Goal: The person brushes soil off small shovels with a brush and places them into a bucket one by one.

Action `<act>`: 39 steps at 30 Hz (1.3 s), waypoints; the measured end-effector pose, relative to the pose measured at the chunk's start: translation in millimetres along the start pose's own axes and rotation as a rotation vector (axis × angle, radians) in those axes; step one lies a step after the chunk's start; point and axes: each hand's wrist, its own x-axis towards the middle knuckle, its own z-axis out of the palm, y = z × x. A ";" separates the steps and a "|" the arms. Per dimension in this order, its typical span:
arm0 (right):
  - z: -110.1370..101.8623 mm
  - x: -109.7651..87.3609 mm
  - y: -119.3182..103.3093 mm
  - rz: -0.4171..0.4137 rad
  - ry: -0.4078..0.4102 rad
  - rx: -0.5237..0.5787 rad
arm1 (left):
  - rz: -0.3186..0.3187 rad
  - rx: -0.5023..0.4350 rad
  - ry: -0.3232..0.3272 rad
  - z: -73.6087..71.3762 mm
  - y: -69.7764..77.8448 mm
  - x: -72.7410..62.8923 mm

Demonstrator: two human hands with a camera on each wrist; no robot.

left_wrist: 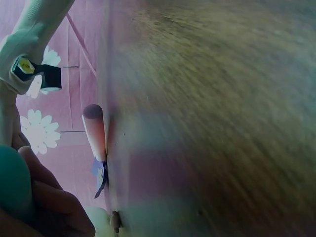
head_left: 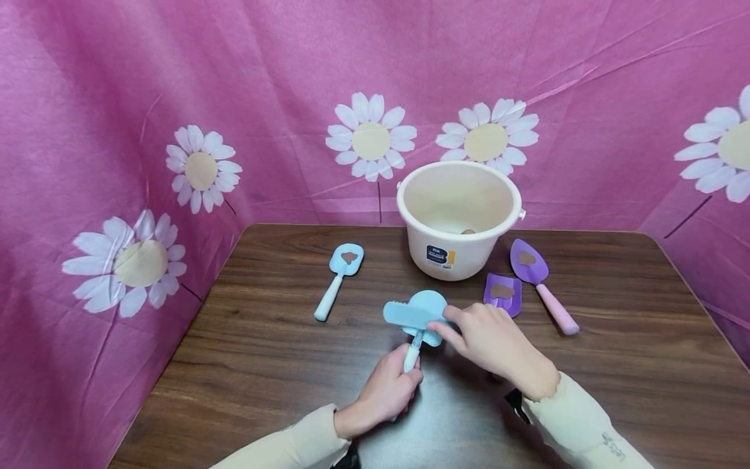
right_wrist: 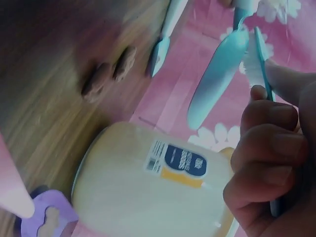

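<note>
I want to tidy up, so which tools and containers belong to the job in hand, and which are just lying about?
Seemingly in use:
held blue shovel
held blue toothed tool

Probably just lying about:
leftmost blue shovel
purple pink-handled shovel
purple scoop
cream bucket, untouched

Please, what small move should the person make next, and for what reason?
Probably a light stroke of the brush-like tool along the held blue scoop. The left hand grips the scoop by its handle, the right hand holds the tool, and in the head view the tool crosses in front of the scoop's blade.
</note>
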 end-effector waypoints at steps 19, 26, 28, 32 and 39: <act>-2.7 -5.1 27.5 0.197 0.045 0.173 | -0.029 -0.200 0.015 -3.9 7.1 2.7; -7.9 -13.8 16.3 -0.008 -0.066 0.317 | -0.083 -0.312 0.032 -8.7 10.8 5.9; -7.8 -15.2 16.1 -0.027 -0.074 0.326 | -0.087 -0.322 0.033 -9.0 10.7 6.1; -4.9 -16.2 21.4 -0.026 -0.083 0.358 | -0.109 -0.387 0.010 -8.3 9.1 5.7; 5.0 -15.8 39.9 0.059 -0.054 0.401 | -0.112 -0.417 -0.028 -7.2 6.3 4.1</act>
